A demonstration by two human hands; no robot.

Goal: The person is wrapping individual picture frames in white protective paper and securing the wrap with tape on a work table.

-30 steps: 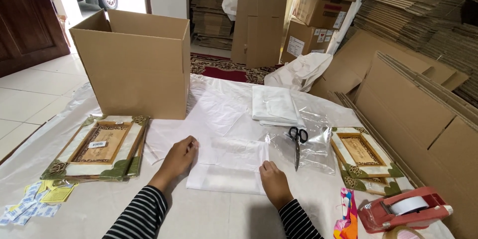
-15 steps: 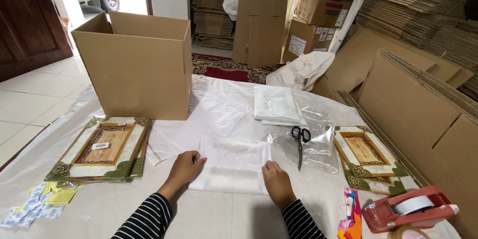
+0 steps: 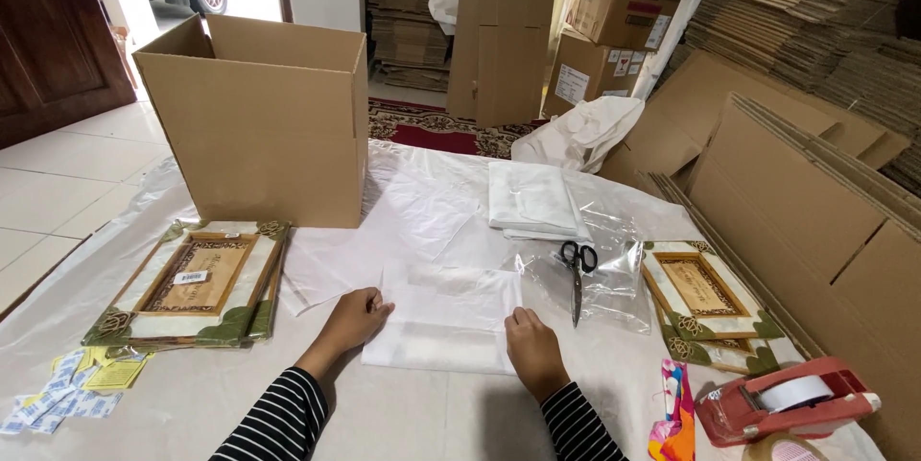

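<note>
A folded white foam sheet (image 3: 447, 319) lies flat on the plastic-covered table (image 3: 403, 423) in front of me. My left hand (image 3: 353, 319) rests on its left edge with fingers curled, pressing the sheet down. My right hand (image 3: 533, 352) presses on its right edge, near the lower corner. Neither hand lifts anything. A larger sheet of white wrapping (image 3: 384, 226) spreads out behind the folded piece.
An open cardboard box (image 3: 261, 125) stands at back left. Stacked ornate picture frames (image 3: 192, 279) lie left; another frame (image 3: 705, 293) lies right. Black scissors (image 3: 577, 274) rest on clear plastic bags. A red tape dispenser (image 3: 782, 399) sits front right. Flattened cartons lean along the right.
Both hands have slid slightly outward and toward me along the folded white sheet, and the view has shifted a little. The sheet lies flatter.
</note>
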